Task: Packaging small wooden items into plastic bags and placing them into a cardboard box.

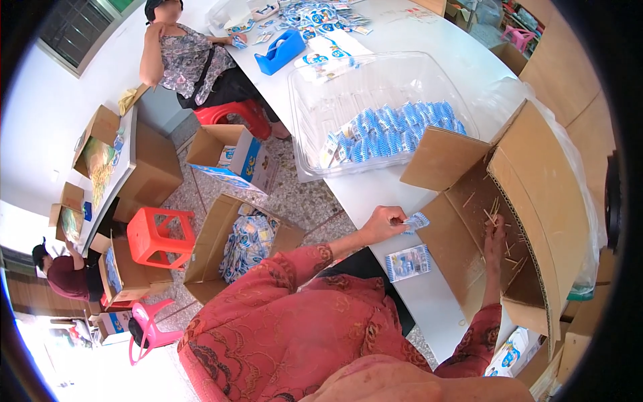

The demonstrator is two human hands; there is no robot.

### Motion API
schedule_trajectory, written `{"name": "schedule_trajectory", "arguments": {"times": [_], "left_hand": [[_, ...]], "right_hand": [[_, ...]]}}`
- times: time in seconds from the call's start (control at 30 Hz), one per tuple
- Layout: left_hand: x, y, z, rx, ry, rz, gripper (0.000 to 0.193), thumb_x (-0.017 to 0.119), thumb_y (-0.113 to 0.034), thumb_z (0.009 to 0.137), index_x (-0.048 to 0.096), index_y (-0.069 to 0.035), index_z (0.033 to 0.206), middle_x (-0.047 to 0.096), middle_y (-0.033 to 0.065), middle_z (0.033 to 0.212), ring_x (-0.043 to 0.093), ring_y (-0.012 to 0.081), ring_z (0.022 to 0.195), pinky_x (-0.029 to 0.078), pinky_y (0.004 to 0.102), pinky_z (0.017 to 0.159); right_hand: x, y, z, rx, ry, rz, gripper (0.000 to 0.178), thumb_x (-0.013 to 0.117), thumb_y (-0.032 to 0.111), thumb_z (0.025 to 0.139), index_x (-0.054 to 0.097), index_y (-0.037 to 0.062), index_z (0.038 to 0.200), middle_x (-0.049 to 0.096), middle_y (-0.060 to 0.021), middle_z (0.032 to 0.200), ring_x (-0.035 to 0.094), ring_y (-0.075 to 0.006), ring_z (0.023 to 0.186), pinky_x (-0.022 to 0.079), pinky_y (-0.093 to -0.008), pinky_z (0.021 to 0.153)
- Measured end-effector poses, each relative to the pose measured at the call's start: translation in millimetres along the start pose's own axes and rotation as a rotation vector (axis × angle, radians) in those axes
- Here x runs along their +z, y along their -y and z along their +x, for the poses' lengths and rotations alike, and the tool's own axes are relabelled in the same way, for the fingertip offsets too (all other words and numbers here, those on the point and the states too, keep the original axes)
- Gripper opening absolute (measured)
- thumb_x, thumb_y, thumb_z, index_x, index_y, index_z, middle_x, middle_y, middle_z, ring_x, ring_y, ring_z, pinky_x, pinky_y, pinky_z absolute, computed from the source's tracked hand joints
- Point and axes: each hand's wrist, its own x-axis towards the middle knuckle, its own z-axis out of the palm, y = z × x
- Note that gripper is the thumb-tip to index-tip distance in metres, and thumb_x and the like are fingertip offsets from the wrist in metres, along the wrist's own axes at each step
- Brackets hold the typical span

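Note:
My left hand [385, 224] is closed, pinching a small blue-and-white packet [416, 222] beside the cardboard box. My right hand [495, 234] reaches down inside that open box [455, 248], its fingers closed round a few thin wooden sticks [492, 211]. More such sticks [512, 261] lie loose over the bottom of the box. On the white table below my left hand lies a flat clear packet [407, 263] with blue striped ends. Beyond it a clear plastic tray [305, 151] holds rows of blue-and-white packets [395, 130].
A blue tape dispenser [280, 52] and a heap of packets [318, 17] sit farther along the table [429, 30]. To the left stand a carton of packets [201, 268] and a red stool [161, 234]. A co-worker [201, 63] sits at the table's far left side.

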Motion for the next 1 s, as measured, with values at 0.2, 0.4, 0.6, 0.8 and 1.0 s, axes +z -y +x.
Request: {"name": "schedule_trajectory", "arguments": {"times": [0.2, 0.4, 0.6, 0.8, 1.0], "left_hand": [[0.9, 0.4, 0.3, 0.004, 0.006, -0.01, 0.015, 0.07, -0.009, 0.068, 0.063, 0.002, 0.074, 0.062, 0.0107, 0.066, 0.059, 0.0139, 0.056, 0.047, 0.0271, 0.054], [0.3, 1.6, -0.9, -0.002, 0.005, -0.017, 0.014, 0.071, -0.009, 0.068, 0.063, 0.001, 0.075, 0.062, 0.0103, 0.065, 0.058, 0.0132, 0.056, 0.046, 0.0266, 0.053], [1.4, 4.1, -1.1, 0.008, 0.006, -0.033, 0.015, 0.072, -0.009, 0.068, 0.063, 0.001, 0.075, 0.062, 0.0099, 0.065, 0.057, 0.0133, 0.056, 0.046, 0.0265, 0.053], [0.9, 5.9, 0.8, 0.022, 0.005, -0.023, 0.014, 0.072, -0.009, 0.068, 0.063, 0.001, 0.075, 0.062, 0.0096, 0.066, 0.058, 0.0137, 0.056, 0.047, 0.0269, 0.053], [-0.5, 4.8, 2.1, -0.032, 0.05, 0.046, 0.016, 0.072, -0.008, 0.071, 0.06, 0.001, 0.074, 0.062, 0.0078, 0.068, 0.058, 0.01, 0.062, 0.047, 0.0246, 0.057]], "right_hand": [[2.5, 6.1, 1.9, 0.013, -0.032, -0.019, 0.03, 0.039, 0.022, 0.094, 0.042, 0.0066, 0.119, 0.06, -0.0138, 0.092, 0.057, -0.0295, 0.092, 0.043, -0.0401, 0.081], [3.7, 21.7, 11.4, 0.204, 0.07, -0.061, 0.028, 0.039, 0.023, 0.094, 0.045, 0.0043, 0.114, 0.059, -0.0143, 0.09, 0.057, -0.0297, 0.089, 0.043, -0.0405, 0.078], [8.4, 29.1, 12.4, 0.319, -0.048, 0.279, 0.028, 0.039, 0.027, 0.095, 0.048, 0.0015, 0.103, 0.059, -0.0128, 0.083, 0.057, -0.0291, 0.082, 0.043, -0.0407, 0.075], [11.8, 37.1, 5.7, 0.07, -0.174, 0.125, 0.025, 0.039, 0.024, 0.095, 0.05, 0.0014, 0.099, 0.057, -0.0115, 0.079, 0.055, -0.0279, 0.076, 0.042, -0.0393, 0.073], [11.9, 26.4, 1.7, -0.05, -0.193, 0.222, 0.023, 0.042, 0.022, 0.095, 0.051, 0.0016, 0.1, 0.06, -0.0069, 0.083, 0.055, -0.0205, 0.076, 0.043, -0.0373, 0.073]]}}
